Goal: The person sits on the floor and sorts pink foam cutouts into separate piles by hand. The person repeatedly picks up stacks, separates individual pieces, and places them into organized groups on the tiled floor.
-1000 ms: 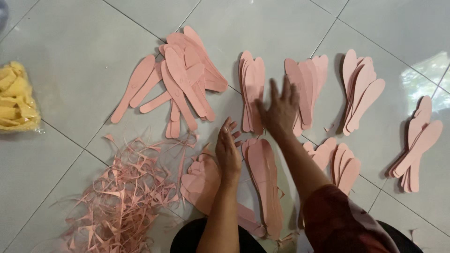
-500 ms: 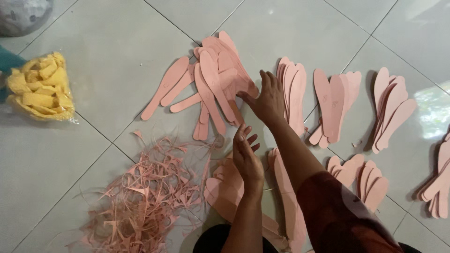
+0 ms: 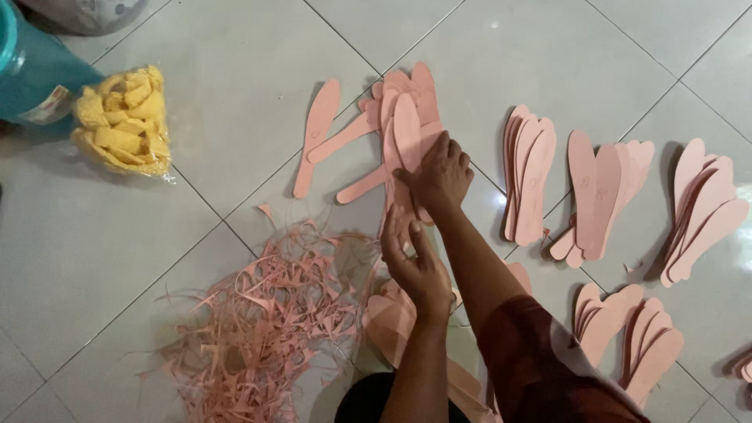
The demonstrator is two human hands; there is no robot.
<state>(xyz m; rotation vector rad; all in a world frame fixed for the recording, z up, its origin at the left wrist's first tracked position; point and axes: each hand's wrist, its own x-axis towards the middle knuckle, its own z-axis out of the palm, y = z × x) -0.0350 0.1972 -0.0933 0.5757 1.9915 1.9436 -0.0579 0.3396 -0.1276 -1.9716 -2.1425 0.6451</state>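
Clear bag of yellow pieces [image 3: 121,121], upper left

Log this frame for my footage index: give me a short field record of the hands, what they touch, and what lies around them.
right hand: palm down on the loose pile of pink insoles
left hand: raised edge-on just below that pile, holding nothing visible
stacks: three fanned insole stacks to the right, more nearer the person
scraps: tangle of pink offcut strips at lower left
other: bag of yellow foam pieces beside a teal bin
surface: tiled floor
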